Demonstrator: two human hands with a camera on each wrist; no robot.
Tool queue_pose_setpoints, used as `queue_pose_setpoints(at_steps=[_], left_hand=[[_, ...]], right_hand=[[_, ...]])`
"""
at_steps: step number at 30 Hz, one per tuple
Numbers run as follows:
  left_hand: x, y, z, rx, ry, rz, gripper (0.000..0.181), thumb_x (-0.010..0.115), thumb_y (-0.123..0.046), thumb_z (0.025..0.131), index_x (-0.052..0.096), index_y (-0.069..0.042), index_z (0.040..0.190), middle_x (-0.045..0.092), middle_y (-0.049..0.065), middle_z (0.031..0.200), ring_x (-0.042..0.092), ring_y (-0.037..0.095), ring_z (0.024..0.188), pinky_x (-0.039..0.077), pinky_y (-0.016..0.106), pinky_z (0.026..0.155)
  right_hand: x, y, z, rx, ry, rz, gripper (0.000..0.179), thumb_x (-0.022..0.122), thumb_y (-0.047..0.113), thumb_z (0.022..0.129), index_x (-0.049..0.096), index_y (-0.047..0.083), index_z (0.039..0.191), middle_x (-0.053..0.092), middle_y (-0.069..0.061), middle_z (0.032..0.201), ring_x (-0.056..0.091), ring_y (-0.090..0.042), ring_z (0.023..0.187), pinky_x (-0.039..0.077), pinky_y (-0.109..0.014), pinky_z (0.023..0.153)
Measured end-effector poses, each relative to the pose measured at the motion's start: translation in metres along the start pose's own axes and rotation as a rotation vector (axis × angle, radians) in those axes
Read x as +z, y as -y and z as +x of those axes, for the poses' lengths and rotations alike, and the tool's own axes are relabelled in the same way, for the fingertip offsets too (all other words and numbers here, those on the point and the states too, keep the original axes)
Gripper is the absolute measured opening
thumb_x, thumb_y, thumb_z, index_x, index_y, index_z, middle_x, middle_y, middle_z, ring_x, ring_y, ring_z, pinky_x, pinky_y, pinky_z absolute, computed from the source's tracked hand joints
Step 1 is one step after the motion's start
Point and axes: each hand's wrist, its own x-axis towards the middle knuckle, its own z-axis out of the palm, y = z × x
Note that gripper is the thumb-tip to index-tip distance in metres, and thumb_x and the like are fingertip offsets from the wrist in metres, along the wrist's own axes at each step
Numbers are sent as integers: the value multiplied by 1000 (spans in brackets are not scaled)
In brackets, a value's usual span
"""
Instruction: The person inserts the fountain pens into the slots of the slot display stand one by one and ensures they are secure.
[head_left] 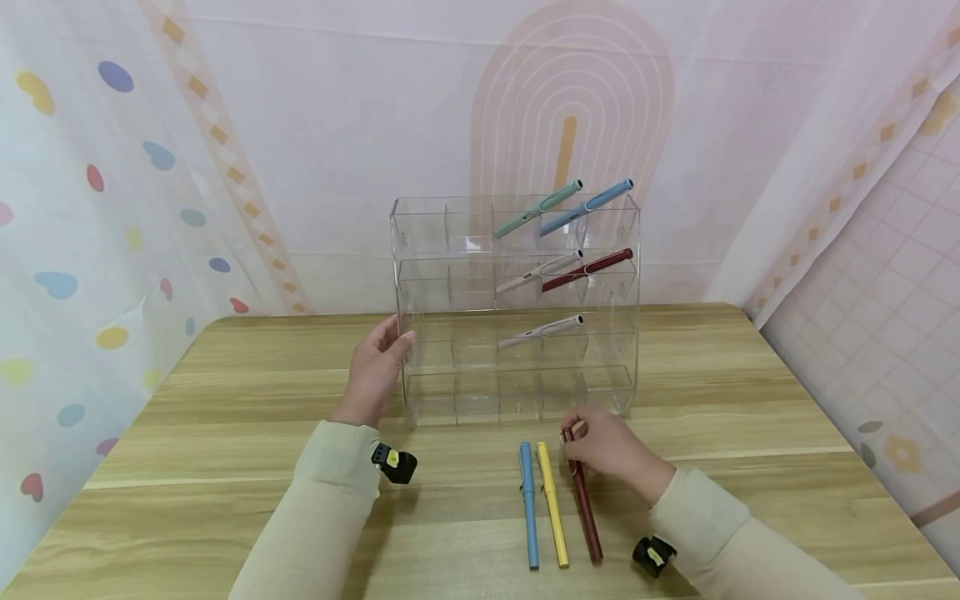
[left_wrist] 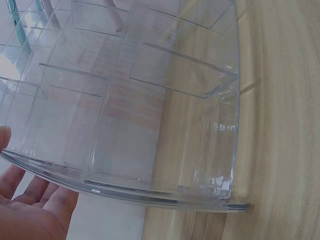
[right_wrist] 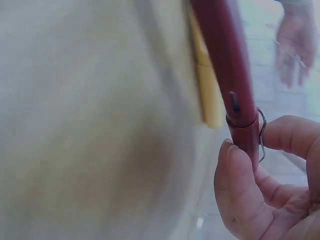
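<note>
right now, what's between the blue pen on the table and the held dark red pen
In the head view, the yellow pen lies between that blue pen and the dark red pen.

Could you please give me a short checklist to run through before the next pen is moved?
1. Dark red, slender pen pinched near its clip by the right hand: ok.
2. Clear plastic, tiered rack upright and steadied at its left side by the left hand: ok.
3. Room in the rack: ok; its lowest tier holds no pens.
4. No pens lying loose: not ok; a blue, slender pen and a yellow, slender pen lie on the wood-grained table.
5. Lower end of the dark red pen off the table: cannot tell.
</note>
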Motion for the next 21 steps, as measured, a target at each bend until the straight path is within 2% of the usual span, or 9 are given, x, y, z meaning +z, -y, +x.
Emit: queue_pose_setpoints(at_steps=[7, 12, 15, 21], left_hand=[[0, 1, 0, 2, 1, -3, 50, 51, -18, 101, 37, -9, 148, 47, 13, 140, 43, 24, 124, 39, 39, 104], [0, 0, 0, -2, 3, 1, 51, 51, -19, 101, 36, -9, 149, 46, 12, 141, 43, 24, 125, 38, 39, 105], [0, 0, 0, -4, 3, 7, 51, 51, -20, 101, 36, -10, 149, 46, 12, 141, 42, 23, 126, 38, 39, 106], [-1, -1, -2, -8, 8, 4, 52, 51, -20, 101, 35, -10, 149, 45, 12, 143, 42, 24, 127, 37, 40, 107]], right_hand=[[-24, 10, -1, -25, -46, 70, 32, 62, 3, 85, 56, -5, 115, 56, -12, 88, 57, -22, 61, 55, -37, 57], [-40, 16, 0, -59, -114, 159, 33, 62, 3, 89, 52, -7, 118, 55, -15, 94, 59, -19, 70, 57, -38, 66], [-50, 20, -1, -85, -175, 215, 33, 60, 1, 89, 50, -9, 119, 55, -14, 95, 58, -15, 73, 58, -34, 68], [-69, 30, -5, -122, -333, 314, 33, 61, 1, 89, 50, -8, 119, 57, -8, 94, 59, -5, 71, 56, -24, 64]])
